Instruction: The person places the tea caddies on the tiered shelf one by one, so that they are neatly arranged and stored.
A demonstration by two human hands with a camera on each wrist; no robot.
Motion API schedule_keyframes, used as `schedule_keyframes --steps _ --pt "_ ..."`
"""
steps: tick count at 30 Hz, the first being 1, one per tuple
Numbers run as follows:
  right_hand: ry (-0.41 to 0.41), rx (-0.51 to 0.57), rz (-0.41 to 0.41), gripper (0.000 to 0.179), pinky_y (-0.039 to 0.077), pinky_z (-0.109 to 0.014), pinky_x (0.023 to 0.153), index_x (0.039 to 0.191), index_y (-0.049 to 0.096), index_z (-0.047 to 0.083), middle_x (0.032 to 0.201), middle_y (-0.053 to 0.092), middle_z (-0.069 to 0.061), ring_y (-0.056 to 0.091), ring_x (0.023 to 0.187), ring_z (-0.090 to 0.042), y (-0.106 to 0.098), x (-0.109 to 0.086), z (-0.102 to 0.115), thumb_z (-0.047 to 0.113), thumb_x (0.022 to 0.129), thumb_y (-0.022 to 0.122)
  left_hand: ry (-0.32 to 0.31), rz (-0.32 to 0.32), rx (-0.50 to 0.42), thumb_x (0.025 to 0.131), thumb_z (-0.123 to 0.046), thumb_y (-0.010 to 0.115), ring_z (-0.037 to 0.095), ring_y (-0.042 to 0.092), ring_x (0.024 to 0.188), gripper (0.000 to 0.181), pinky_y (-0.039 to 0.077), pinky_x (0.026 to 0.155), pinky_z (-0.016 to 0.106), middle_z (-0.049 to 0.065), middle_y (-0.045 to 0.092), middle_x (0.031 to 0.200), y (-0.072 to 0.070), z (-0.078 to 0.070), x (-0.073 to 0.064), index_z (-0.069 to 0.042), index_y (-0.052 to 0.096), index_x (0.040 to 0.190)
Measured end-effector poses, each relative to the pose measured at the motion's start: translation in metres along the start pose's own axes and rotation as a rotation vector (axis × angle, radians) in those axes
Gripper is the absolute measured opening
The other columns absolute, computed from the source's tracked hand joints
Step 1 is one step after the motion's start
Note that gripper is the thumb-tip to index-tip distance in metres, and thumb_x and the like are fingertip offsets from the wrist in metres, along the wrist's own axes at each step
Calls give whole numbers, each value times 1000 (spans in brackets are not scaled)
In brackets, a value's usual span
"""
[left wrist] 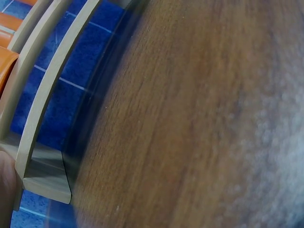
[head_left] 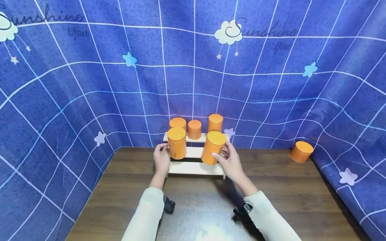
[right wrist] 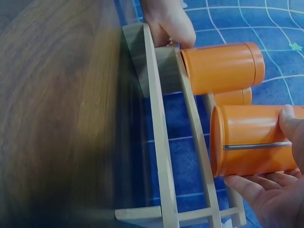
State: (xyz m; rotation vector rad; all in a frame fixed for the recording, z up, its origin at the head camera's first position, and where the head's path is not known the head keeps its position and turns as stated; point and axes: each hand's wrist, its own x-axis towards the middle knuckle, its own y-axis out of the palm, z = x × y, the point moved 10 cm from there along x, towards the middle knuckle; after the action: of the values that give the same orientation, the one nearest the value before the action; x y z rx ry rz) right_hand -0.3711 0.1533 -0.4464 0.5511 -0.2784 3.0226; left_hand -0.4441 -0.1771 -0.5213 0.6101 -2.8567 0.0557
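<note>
A tiered wooden shelf (head_left: 196, 168) stands at the back of the table. My right hand (head_left: 230, 162) grips an orange canister (head_left: 212, 149) between thumb and fingers, slightly tilted over the right part of the middle tier. In the right wrist view, the held canister (right wrist: 251, 140) has its base close by the middle slat. My left hand (head_left: 162, 159) holds the shelf's left end, beside another orange canister (head_left: 177, 144) standing on the middle tier. In the left wrist view only a bit of that hand (left wrist: 6, 185) shows at the shelf's end panel.
Three orange canisters stand on the top tier: one on the left (head_left: 178, 122), partly hidden, a small one (head_left: 194, 130) and one on the right (head_left: 215, 122). Another orange canister (head_left: 301, 151) stands at the table's far right. A blue curtain (head_left: 193, 83) hangs behind.
</note>
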Motion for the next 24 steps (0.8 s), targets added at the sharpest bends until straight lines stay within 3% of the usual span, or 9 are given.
schedule_keyframes --steps 7,14,24 --pt "4 16 -4 72 53 -56 112 154 44 4 148 62 -25 62 135 -44 14 3 3 8 92 80 10 -9 -6 106 -5 52 15 60 99 20 50 78 16 19 68 121 0 -2 1 1 66 119" --pt "5 70 10 71 54 -54 111 154 44 6 147 63 -22 63 135 -40 25 6 0 9 93 81 7 0 -13 107 -4 51 21 62 106 21 49 81 13 22 68 123 2 0 0 3 66 120" --pt "4 101 2 72 53 -56 112 155 43 4 147 63 -22 63 135 -40 39 15 -2 11 93 80 17 -15 6 106 -4 52 15 61 102 20 50 80 15 19 67 122 1 -1 2 1 66 119"
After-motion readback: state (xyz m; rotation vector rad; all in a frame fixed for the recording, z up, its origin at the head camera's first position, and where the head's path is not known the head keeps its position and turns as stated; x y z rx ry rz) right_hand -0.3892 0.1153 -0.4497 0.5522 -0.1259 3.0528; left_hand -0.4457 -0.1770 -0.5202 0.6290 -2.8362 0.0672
